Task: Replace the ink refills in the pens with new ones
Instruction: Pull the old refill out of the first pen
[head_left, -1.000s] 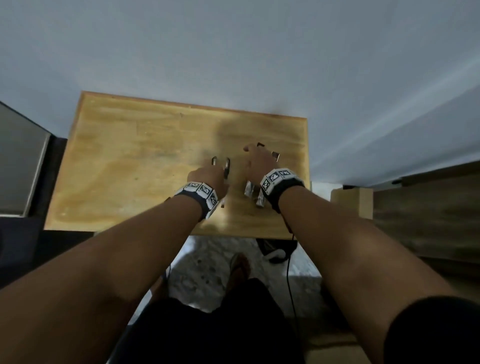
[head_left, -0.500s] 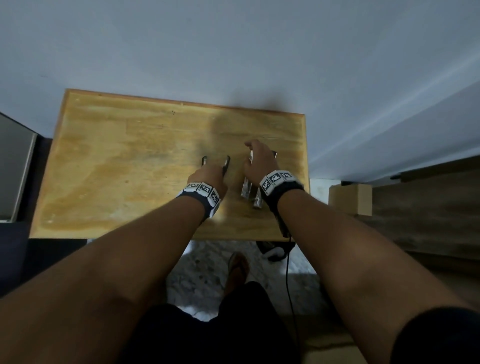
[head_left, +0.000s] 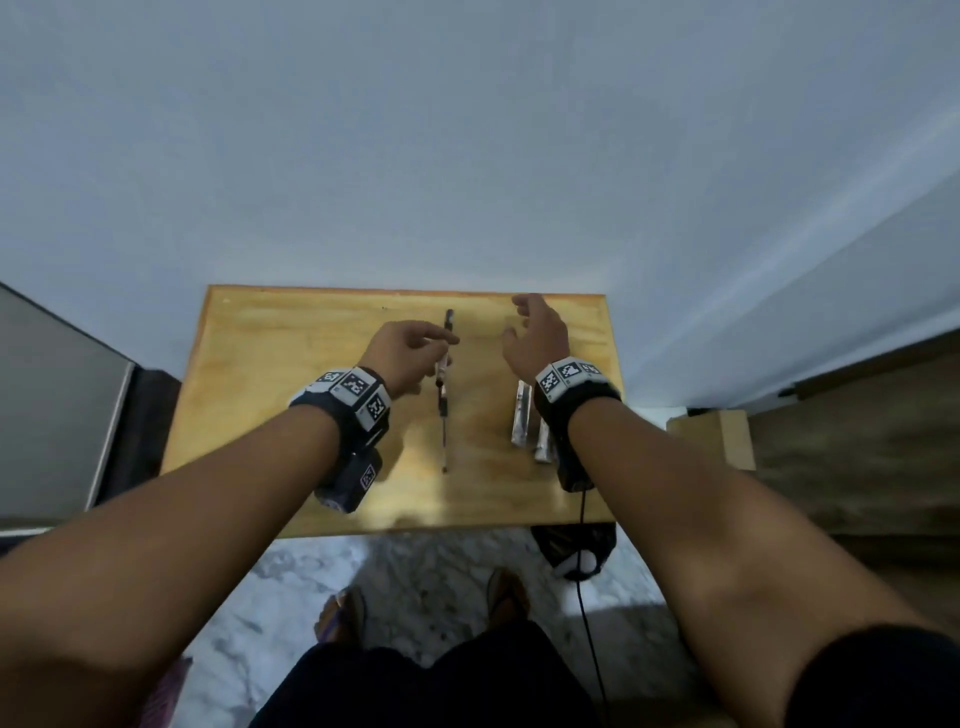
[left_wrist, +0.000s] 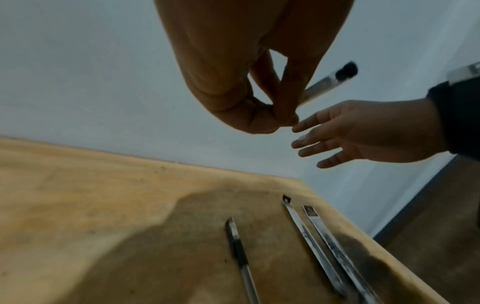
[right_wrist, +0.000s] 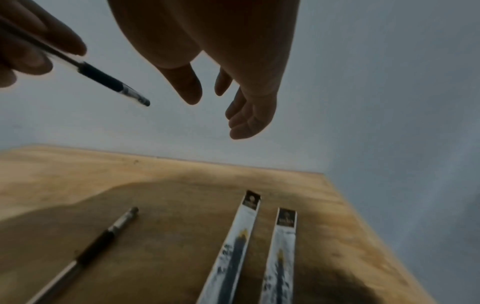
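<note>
My left hand (head_left: 415, 349) is raised over the wooden table (head_left: 291, 374) and pinches a clear pen (head_left: 448, 332) with a black grip between thumb and fingers. In the left wrist view the pen's (left_wrist: 327, 84) black end sticks out to the right of my fingers. A second pen (head_left: 444, 431) lies flat on the table below it. Two white refill packets (head_left: 521, 418) (head_left: 543, 442) lie side by side near the right edge. My right hand (head_left: 532, 335) hovers above them, fingers spread and relaxed, holding nothing. In the right wrist view the held pen (right_wrist: 109, 80) is apart from that hand (right_wrist: 241, 115).
The table stands against a pale blue wall (head_left: 467, 156). A grey cabinet (head_left: 47, 415) stands to the left, and wooden furniture (head_left: 857, 457) and a small box (head_left: 711, 441) to the right. A cable and a black bag (head_left: 576, 551) lie on the marble floor.
Both hands rose off the table. My left hand came up holding one pen, leaving the other lying there. My right hand left the refill packets and opened in the air.
</note>
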